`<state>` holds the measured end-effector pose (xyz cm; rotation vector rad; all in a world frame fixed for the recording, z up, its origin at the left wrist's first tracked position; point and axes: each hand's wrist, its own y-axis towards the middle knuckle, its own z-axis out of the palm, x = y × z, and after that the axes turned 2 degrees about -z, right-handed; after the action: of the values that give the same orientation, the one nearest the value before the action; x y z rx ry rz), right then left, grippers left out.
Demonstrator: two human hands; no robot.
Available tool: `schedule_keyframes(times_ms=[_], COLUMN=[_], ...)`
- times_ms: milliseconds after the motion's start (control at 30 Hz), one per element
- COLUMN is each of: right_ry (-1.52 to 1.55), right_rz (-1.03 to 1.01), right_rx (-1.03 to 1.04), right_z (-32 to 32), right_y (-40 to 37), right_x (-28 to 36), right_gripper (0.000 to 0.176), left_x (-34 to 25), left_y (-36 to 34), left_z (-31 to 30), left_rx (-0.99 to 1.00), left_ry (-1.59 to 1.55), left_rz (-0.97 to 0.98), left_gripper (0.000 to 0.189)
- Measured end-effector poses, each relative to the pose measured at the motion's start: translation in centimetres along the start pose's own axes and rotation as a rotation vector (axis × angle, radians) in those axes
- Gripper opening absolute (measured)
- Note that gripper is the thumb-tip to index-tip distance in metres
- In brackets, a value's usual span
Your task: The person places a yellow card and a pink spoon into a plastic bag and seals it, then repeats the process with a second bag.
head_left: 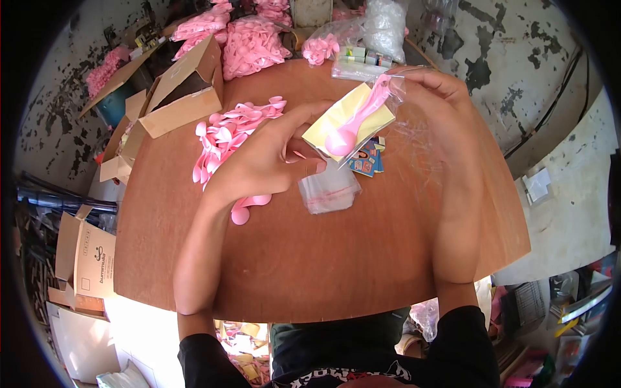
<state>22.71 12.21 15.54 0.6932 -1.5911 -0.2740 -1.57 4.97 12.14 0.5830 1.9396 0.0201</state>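
Table: round brown top (336, 258), with clutter along its far and left edges and its near half bare.
Far edge: bags of pink spoons (249, 45) are heaped there. To their right lies a clear pack of small boxes (359, 58).
Left edge: an open cardboard box (181, 90) lies tipped on its side. A loose pile of pink spoons (223, 139) is spread just beside it, toward the middle.
Middle: a small empty zip bag (328, 193) lies flat. A colourful printed card (367, 161) sits just beyond it, partly hidden under the held bag.
In the way: the left forearm crosses the spoon pile and covers part of it. Nothing lies between the two hands except what they hold.
Left hand (272, 161): closed in a pinch on the lower left side of the clear bag (381, 97), index finger stretched along its edge.
Right hand (440, 110): fingers curled over the bag's upper end, gripping it at the mouth.
Clear bag: held tilted above the table's middle, clear of the top. Inside it are a yellow packet (333, 123) and one pink spoon (343, 141), bowl downward.
Writing: the card carries bright print and a carton (94, 255) off the left edge carries a logo, both too small to read surely.
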Motion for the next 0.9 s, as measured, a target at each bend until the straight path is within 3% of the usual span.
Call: schedule_keyframes(times_ms=[33, 100, 200, 300, 600, 733, 800, 900], right_ry=[0.017, 0.034, 0.097, 0.073, 0.063, 0.099, 0.092, 0.09], right_rz=[0.004, 0.004, -0.021, -0.02, -0.035, -0.062, -0.066, -0.06], right_rx=[0.029, 0.055, 0.033, 0.067, -0.172, -0.138, -0.118, -0.108], right_z=[-0.3, -0.4, -0.3, -1.0, -2.9, -2.4, -1.4, -0.3], right_y=[0.1, 0.1, 0.1, 0.2, 0.5, 0.2, -0.2, -0.7], right_x=[-0.1, -0.1, 0.0, -0.3, 0.3, 0.7, 1.2, 1.6], right_gripper=[0.016, 0.016, 0.017, 0.017, 0.02, 0.02, 0.02, 0.019], left_x=[-0.1, -0.3, 0.3, 0.5, 1.4, 1.8, 1.2, 0.4], left_y=[0.0, 0.0, 0.5, 0.6, 0.6, 0.6, 0.4, 0.9], left_z=[-0.1, -0.3, -0.1, -0.3, -0.7, -0.4, 0.8, 1.1], left_rx=[-0.001, 0.036, 0.035, 0.056, 0.06, 0.105, -0.024, -0.043], left_ry=[0.002, 0.014, -0.086, -0.029, -0.079, 0.036, -0.168, -0.327], left_rz=[0.003, -0.152, -0.012, -0.03, -0.133, -0.022, 0.035, -0.025], left_gripper=[0.061, 0.038, 0.022, 0.019, 0.021, 0.025, 0.028, 0.031])
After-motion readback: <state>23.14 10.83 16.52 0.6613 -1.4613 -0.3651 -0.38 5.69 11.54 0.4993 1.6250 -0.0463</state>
